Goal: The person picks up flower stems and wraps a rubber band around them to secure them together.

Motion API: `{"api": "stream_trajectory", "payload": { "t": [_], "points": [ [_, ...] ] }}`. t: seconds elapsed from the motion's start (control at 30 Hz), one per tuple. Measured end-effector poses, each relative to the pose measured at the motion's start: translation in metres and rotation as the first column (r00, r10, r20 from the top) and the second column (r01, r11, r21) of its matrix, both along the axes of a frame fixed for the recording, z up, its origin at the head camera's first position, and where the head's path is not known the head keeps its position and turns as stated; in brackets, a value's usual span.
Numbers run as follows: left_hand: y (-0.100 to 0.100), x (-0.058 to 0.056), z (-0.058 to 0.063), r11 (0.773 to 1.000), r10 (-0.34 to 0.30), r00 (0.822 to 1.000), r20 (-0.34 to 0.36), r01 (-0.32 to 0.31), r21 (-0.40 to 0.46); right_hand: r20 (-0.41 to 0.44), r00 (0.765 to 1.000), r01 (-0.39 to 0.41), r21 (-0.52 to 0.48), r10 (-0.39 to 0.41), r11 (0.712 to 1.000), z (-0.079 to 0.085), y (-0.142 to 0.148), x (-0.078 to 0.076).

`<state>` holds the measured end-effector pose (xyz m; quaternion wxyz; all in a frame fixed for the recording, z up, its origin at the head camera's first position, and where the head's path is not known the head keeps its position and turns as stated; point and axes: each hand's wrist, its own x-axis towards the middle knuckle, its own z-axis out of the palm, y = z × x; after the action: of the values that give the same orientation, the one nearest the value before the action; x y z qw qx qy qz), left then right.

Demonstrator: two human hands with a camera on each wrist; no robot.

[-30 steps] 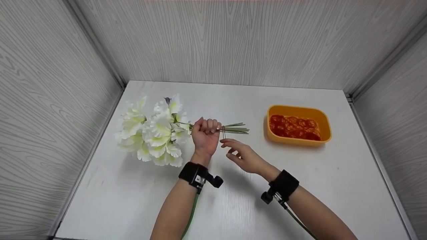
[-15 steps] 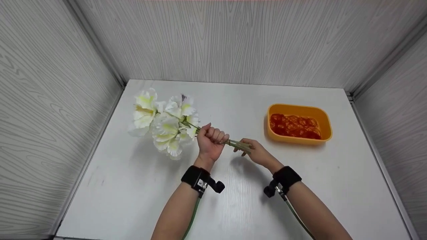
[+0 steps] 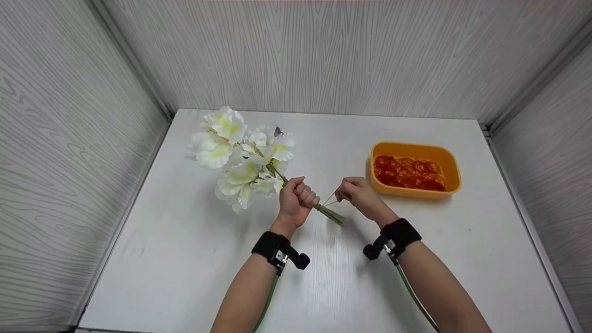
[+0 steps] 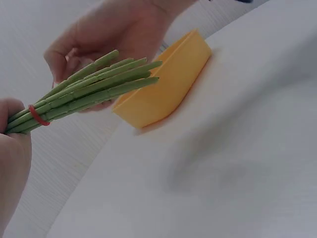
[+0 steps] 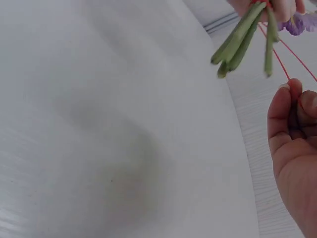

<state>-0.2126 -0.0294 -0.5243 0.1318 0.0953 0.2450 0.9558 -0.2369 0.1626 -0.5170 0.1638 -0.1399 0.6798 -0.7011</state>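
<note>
Over the left of the white bench (image 3: 152, 277), white blooms (image 3: 222, 148) fan out toward the far wall, one purple flower (image 3: 278, 131) among them. Next comes the left hand (image 3: 298, 199), its grip clenched round the bundle of stems (image 3: 333, 216), whose cut ends slant toward the person, clear of the bench. Just beside that fist a red band (image 4: 37, 115) circles the stems, and two taut strands run from them to the right hand (image 3: 360, 196), which pinches the band between thumb and fingertips. At far right stands an orange tub (image 3: 411, 192) with more red bands (image 3: 407, 173) inside.

To wrap neatly, I'd say, the left fist should hold the stems firmly together, while the right draws the loop out evenly, wide enough to clear every stem end. Each turn would best lie against the last, and easing the stretch gently should spare the bundle a snap.
</note>
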Motion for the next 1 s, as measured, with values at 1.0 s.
{"api": "stream_trajectory", "payload": {
  "t": [1.0],
  "points": [
    [0.007,-0.024,0.010,0.930,0.363,0.915,-0.176,-0.343,0.132,-0.527,0.842,0.114,0.378,0.112,0.919,0.031,-0.037,0.033]
  ]
}}
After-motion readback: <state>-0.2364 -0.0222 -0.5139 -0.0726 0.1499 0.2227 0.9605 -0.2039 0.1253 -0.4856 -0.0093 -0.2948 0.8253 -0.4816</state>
